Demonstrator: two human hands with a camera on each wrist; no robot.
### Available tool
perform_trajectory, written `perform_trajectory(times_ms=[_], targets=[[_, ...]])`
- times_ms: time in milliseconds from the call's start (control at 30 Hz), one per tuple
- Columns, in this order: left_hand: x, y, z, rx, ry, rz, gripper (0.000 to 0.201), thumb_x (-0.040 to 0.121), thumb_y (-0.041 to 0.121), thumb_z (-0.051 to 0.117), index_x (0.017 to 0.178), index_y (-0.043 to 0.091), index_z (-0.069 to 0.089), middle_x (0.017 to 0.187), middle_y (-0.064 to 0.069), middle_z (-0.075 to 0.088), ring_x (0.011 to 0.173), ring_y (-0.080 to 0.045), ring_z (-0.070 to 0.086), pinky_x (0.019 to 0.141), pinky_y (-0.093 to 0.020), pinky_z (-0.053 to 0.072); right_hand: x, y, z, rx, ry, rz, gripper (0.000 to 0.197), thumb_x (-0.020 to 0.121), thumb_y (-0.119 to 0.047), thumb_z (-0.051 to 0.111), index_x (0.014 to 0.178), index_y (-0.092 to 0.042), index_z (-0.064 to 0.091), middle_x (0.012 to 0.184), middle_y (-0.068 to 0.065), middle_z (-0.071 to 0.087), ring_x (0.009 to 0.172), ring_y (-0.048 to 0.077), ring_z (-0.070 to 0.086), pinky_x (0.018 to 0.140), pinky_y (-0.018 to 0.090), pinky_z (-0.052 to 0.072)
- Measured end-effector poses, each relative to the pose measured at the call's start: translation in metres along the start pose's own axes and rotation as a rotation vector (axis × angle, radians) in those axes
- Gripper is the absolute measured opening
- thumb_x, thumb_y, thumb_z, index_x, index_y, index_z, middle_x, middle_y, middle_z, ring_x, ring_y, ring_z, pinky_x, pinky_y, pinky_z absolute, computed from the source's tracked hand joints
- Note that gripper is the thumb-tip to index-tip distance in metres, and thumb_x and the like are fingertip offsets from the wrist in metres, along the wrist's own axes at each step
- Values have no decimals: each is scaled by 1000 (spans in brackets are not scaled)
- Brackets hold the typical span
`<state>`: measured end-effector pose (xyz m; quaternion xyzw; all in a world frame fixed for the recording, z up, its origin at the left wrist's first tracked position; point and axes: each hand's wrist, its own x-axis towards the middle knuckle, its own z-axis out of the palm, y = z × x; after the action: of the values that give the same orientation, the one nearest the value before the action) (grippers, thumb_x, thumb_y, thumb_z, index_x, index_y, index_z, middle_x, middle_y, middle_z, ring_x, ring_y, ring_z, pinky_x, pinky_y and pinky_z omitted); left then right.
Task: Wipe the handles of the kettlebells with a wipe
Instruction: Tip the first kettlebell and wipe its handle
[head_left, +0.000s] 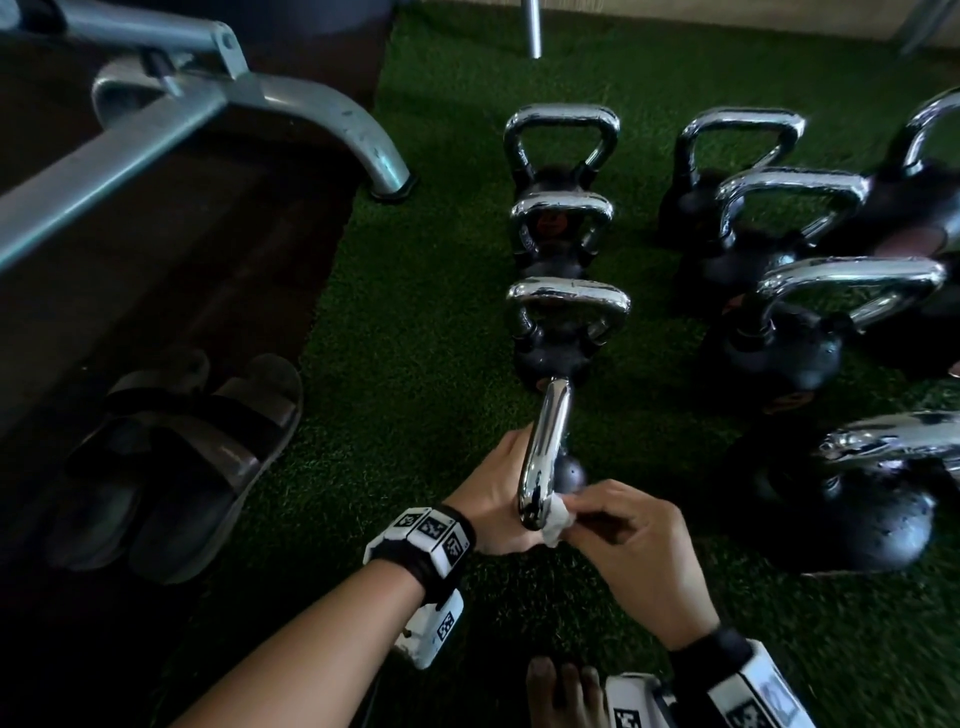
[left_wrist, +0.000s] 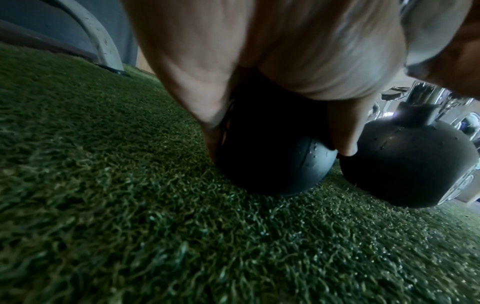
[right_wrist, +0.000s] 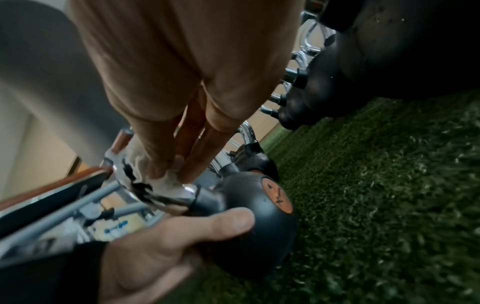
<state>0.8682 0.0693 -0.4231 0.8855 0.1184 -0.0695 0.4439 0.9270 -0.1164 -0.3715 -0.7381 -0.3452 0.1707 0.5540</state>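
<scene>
Chrome handle of the nearest kettlebell, on green turf beside a row of others, is rubbed with a white wipe pinched in the right hand fingers while the left hand grips its black ball.

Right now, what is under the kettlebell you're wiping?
Green turf lies under the black ball of the kettlebell, seen from the left wrist. The left hand holds that ball, so from above the spot beneath is hidden.

Both arms are bare. Each wrist has a black band with white boxes showing black square patterns.
</scene>
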Motion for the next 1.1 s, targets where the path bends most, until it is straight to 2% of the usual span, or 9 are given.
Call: perform_trajectory(times_ms=[167,267,367,600,700,767,833,1000,1100], targets=[[0,1,-3,29,-4,42,84,71,36,82,133,40,26,136,4,37,127,-15,45,109,-38,47,10,9,0,-170,-89,-153,17,80,1,82,91,-12,83,96,-12,75,90,1,72,81,18,58],[-2,1,-4,16,2,101,93,71,37,85,144,28,28,123,32,22,133,-12,37,114,-39,42,29,15,-9,-239,-213,-212,22,79,12,76,91,-6,81,98,-7,72,93,-3,69,83,9,52],[-4,4,-7,48,13,151,103,71,28,90,152,17,28,113,39,17,137,-16,37,115,-38,41,49,17,-10,-254,-323,-170,21,81,9,75,90,-10,81,101,-8,70,95,0,67,81,7,49],[-8,9,-13,73,-7,153,110,70,29,93,154,16,24,131,27,18,142,-16,33,118,-43,38,51,11,-12,14,-507,51,34,86,5,65,86,-26,81,109,-5,70,103,18,70,88,43,58],[-9,11,-13,66,2,155,108,71,26,92,154,13,26,140,17,23,143,-19,32,119,-44,36,52,13,-11,-52,-475,49,29,86,3,67,85,-24,79,105,-7,72,98,15,71,85,40,58],[-9,10,-13,75,-8,165,104,71,28,92,153,14,30,127,31,14,141,-14,30,121,-39,33,47,10,-8,-4,-438,79,30,87,7,68,90,-20,80,102,-4,75,96,15,72,85,32,58],[-8,8,-12,109,-24,162,97,72,32,91,150,16,36,114,38,9,135,-7,26,121,-34,31,37,7,-6,211,-380,203,23,89,8,69,97,-10,80,101,7,78,96,21,74,88,33,59],[-9,8,-8,49,4,152,98,72,27,90,148,25,28,123,58,7,140,-11,32,117,-39,39,29,6,6,757,-156,468,26,84,-6,69,108,5,71,95,21,77,79,22,74,69,27,61],[-8,7,-7,72,12,213,94,71,23,91,145,24,33,120,46,16,140,-17,33,117,-42,39,34,5,12,861,-92,483,21,83,-2,69,103,4,65,88,20,75,71,23,74,62,30,62]])
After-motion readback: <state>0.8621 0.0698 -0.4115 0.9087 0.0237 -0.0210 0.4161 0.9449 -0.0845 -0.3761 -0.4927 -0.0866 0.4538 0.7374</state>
